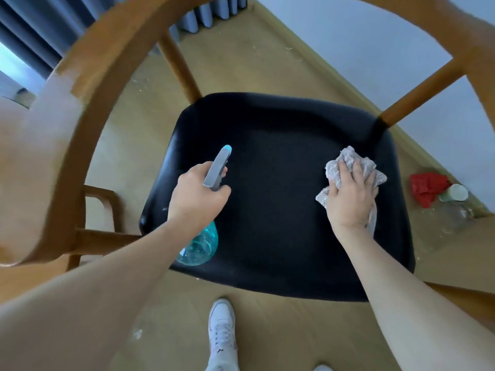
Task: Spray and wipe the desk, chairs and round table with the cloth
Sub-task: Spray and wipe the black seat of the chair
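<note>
Pressing the cloth (348,167) flat-palmed at three o'clock on the black seat (281,210), your right hand (351,199) should sweep overlapping strokes; your left hand (199,195) grips the spray bottle (203,242) at nine o'clock.

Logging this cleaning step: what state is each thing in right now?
Left hand: grips spray bottle.
Spray bottle: held over the seat, nozzle pointing forward.
Right hand: presses cloth.
Cloth: crumpled, on the seat.
Chair seat: black.
</note>
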A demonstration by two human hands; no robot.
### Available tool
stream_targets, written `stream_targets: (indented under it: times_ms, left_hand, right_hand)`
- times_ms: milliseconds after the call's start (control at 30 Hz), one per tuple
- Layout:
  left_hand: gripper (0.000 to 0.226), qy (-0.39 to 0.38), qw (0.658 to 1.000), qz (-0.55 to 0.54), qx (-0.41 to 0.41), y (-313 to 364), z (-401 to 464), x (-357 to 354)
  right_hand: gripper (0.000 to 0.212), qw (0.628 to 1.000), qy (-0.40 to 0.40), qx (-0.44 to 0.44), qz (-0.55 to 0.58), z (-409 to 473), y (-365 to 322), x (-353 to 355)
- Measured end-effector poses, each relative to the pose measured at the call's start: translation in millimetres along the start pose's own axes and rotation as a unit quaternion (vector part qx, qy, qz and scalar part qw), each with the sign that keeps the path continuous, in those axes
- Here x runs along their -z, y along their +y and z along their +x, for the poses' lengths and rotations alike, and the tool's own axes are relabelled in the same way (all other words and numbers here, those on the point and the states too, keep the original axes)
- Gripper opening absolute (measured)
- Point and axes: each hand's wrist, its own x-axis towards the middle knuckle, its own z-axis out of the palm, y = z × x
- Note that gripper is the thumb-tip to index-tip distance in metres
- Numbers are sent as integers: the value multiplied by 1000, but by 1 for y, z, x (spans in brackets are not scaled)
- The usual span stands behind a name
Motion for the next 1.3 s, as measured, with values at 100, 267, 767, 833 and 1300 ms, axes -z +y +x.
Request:
stream_targets:
  times_ms: [100, 267, 767, 833, 1300]
  left_hand:
    - [23, 6, 1000, 8, 4, -9, 6, 21]
    - [25, 19, 999, -6, 35, -33, 1, 42]
    - [40, 89, 992, 0, 94, -86, -74, 50]
    - [39, 103, 990, 2, 101, -94, -86, 48]
    - [19, 230, 962, 15, 148, -119, -173, 31]
  right_hand:
    - [48, 1000, -8, 25, 0, 4, -29, -9]
    - [48, 997, -18, 69, 4, 2, -64, -22]
    - [48, 948, -111, 296, -23, -66, -187, -58]
    - [47, 929, -126, 348, -14, -79, -194, -61]
    - [46, 786, -143, 601, 5, -166, -148, -70]
